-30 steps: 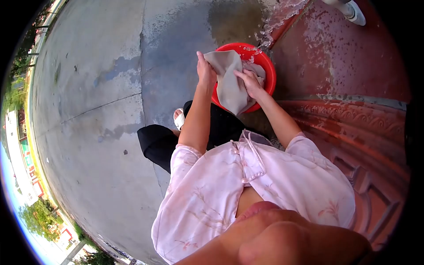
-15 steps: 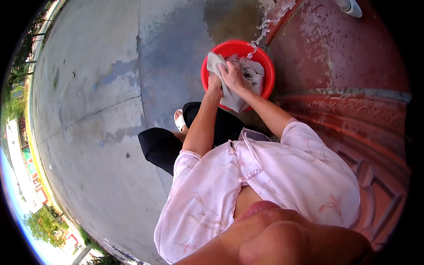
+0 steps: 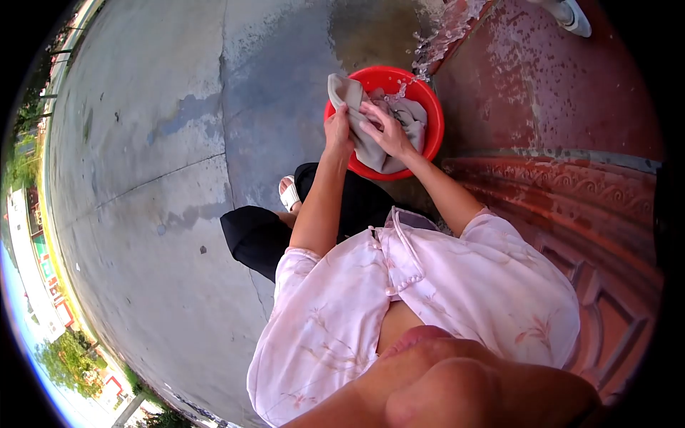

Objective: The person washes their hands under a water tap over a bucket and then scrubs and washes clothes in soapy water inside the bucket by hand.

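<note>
A red basin [image 3: 436, 132] stands on the wet ground, with bunched wet grey cloth [image 3: 371, 153] in it. My left hand [image 3: 338, 130] grips the cloth at the basin's left side, and a folded end sticks up above the fingers. My right hand [image 3: 389, 134] lies over the cloth inside the basin. Its fingers are stretched out and apart, touching the fabric without closing round it. What lies under the cloth is hidden.
Splashing water [image 3: 442, 39] comes down by the basin's upper right rim. Red paving [image 3: 492, 93] and a carved red ledge [image 3: 571, 189] lie to the right. Another person's white shoe [image 3: 576, 20] shows at top right. My sandalled foot [image 3: 289, 194] is left of the basin.
The left hand has shifted left and up with the cloth, raising its end past the rim. My right hand has loosened, its fingers spreading. The water splash has widened.
</note>
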Available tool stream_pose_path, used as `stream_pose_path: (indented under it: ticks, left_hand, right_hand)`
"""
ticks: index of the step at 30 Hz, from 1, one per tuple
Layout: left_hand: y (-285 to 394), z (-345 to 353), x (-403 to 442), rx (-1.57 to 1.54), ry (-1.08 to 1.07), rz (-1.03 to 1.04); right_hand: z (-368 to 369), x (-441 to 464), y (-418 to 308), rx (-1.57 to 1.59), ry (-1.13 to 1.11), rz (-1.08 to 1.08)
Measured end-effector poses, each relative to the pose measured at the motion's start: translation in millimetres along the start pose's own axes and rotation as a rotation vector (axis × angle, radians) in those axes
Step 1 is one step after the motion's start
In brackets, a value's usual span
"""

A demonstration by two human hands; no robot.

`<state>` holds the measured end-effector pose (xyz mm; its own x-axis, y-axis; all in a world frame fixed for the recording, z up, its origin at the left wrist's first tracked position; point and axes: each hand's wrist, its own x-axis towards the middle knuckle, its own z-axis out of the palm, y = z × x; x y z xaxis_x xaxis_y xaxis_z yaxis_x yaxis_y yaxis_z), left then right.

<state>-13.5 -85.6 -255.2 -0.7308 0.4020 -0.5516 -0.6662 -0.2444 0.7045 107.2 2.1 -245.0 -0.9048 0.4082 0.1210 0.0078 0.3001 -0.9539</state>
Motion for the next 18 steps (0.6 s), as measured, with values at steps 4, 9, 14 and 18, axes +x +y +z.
stream_pose_path:
  ticks: [4,9,14,18]
  left_hand:
    - [12.5,11.8,-0.5,-0.223,0.104,0.016]
    - [29.4,13.5,2.5,-0.406,-0.048,-0.025]
    - [-43.9,-4.8,37.7,0.448,0.096,0.114]
    - [-71.6,4.6,19.1,0.092,0.048,0.051]
  right_hand:
    - [-2.9,-22.8,-23.1,-0.222,0.058,-0.097]
    - [0.8,-46.7,46.9,-0.152,0.192,0.071]
    - [-4.9,-17.9,-28.8,-0.085,0.153,-0.132]
    - [-17.1,3.0,-7.8,-0.267,0.272,-0.192]
